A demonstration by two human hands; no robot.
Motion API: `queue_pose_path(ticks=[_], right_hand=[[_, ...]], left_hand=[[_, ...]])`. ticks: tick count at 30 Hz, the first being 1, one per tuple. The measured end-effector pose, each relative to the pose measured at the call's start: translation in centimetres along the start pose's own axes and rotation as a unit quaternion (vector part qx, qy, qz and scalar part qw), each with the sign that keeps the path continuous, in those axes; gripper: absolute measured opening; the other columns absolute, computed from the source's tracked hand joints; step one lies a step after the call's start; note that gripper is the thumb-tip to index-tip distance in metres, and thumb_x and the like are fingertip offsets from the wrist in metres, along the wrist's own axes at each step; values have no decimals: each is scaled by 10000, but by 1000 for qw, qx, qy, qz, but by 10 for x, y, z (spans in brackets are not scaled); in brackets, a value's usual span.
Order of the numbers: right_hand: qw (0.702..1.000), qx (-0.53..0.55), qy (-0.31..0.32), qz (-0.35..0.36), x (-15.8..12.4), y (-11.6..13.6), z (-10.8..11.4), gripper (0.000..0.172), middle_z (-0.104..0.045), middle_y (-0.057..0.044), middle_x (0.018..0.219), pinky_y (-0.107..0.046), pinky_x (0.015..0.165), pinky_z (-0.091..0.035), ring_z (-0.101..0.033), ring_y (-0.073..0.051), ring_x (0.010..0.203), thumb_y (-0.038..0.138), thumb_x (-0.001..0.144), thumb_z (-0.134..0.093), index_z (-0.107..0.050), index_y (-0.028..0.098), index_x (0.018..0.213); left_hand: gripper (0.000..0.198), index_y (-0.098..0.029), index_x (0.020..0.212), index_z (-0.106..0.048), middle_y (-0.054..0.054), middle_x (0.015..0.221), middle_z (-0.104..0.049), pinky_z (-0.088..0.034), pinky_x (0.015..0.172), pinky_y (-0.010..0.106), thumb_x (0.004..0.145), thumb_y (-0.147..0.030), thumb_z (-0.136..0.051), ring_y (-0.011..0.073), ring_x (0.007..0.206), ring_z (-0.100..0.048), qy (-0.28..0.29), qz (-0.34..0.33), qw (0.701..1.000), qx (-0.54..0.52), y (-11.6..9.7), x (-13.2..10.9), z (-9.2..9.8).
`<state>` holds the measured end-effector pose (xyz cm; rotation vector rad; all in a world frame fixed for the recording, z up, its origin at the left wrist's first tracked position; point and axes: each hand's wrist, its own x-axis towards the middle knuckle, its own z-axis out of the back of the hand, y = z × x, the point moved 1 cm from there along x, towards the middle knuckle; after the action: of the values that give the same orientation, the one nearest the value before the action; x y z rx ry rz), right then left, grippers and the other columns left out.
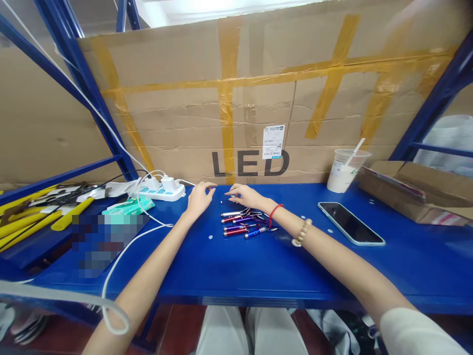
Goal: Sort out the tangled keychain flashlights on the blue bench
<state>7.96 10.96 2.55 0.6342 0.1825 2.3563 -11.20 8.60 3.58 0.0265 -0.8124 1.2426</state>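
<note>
A small pile of several metal pen-shaped keychain lights (244,223), red, blue and purple, lies on the blue bench top (258,266). My right hand (247,195) rests just behind the pile with its fingers curled in a pinch on a tiny silver part that I cannot make out. My left hand (200,196) lies to the left of it, fingers bent and spread on the bench, with nothing in them. A tiny loose piece (221,201) sits between the two hands.
A taped cardboard sheet marked LED (251,162) forms the back wall. A phone (350,223), plastic cup with straw (344,170) and cardboard box (414,190) stand right. A white power strip (162,190), white cable (121,256) and yellow-handled tools (40,212) lie left.
</note>
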Motion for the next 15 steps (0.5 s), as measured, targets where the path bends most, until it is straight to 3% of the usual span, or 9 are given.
queue_pose_path(ticks=[3, 7, 11, 15], right_hand=[[1000, -1, 30, -5, 26, 9, -21, 248, -664, -101, 1006, -277, 805, -468, -621, -172, 864, 199, 784, -652, -699, 162, 1024], [999, 7, 23, -29, 35, 10, -31, 90, -714, -99, 841, -271, 746, -482, -650, -194, 797, 143, 739, -680, -745, 146, 801], [997, 24, -9, -67, 20, 3, -11, 89, -726, -65, 723, -232, 638, -494, -667, -173, 670, 215, 739, -682, -743, 152, 744], [980, 88, -103, -147, -10, -10, 21, 212, -730, -79, 724, -242, 637, -513, -683, -186, 667, 308, 762, -644, -737, 120, 791]], left_hand=[[232, -194, 965, -690, 46, 855, -673, -466, 746, 314, 808, -184, -520, 168, 715, -571, -3, -3, 1000, -14, 1, 0, 6], [235, -189, 960, -689, 46, 853, -672, -473, 728, 304, 798, -159, -523, 153, 681, -565, 32, -23, 999, -24, 4, -1, 9], [256, -189, 1009, -676, 52, 964, -675, -467, 795, 304, 828, -162, -497, 155, 774, -588, 75, -71, 994, -42, 3, 4, -1], [283, -215, 1082, -647, 61, 1056, -648, -421, 883, 341, 850, -179, -489, 199, 974, -565, 137, -147, 980, 2, -15, 14, -28]])
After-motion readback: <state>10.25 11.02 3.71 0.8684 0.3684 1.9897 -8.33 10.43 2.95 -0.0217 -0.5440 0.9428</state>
